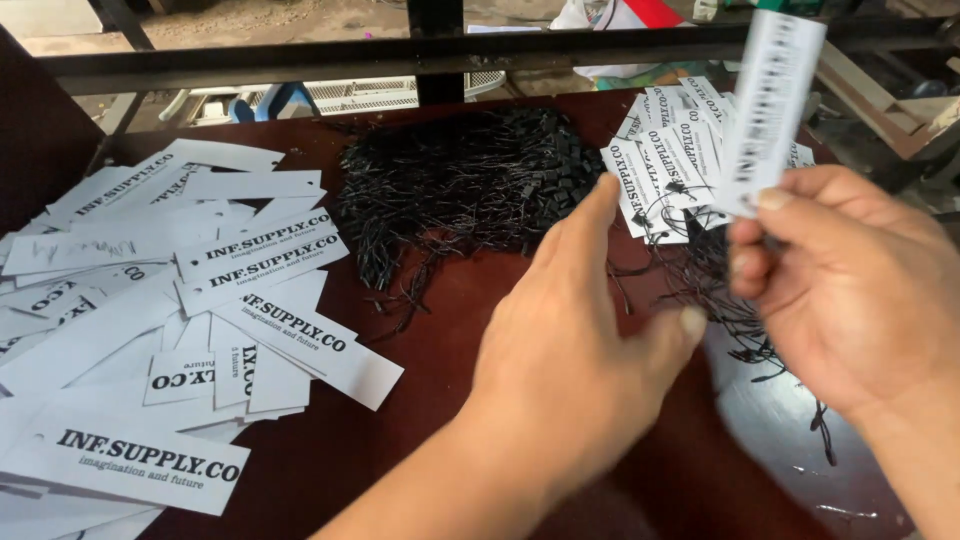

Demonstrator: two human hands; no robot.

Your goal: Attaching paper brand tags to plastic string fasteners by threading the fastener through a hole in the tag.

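At the upper right of the frame, the right hand (850, 290) pinches a narrow white paper tag (770, 105) by its lower end; the tag's long axis stands nearly upright, its top tilted slightly right. At centre, the left hand (575, 350) reaches with fingers loosely apart toward a pile of black strings (460, 180) on the dark red table (400, 440).

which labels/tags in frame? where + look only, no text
Loose tags: table left, scattered white rectangles with black print.
Strung tags: table upper right, overlapping white cards with black print and cords.
Held tag: in right hand, narrow white strip, blurred dark print.
Cord pile: table centre, black tangle, beyond left hand.
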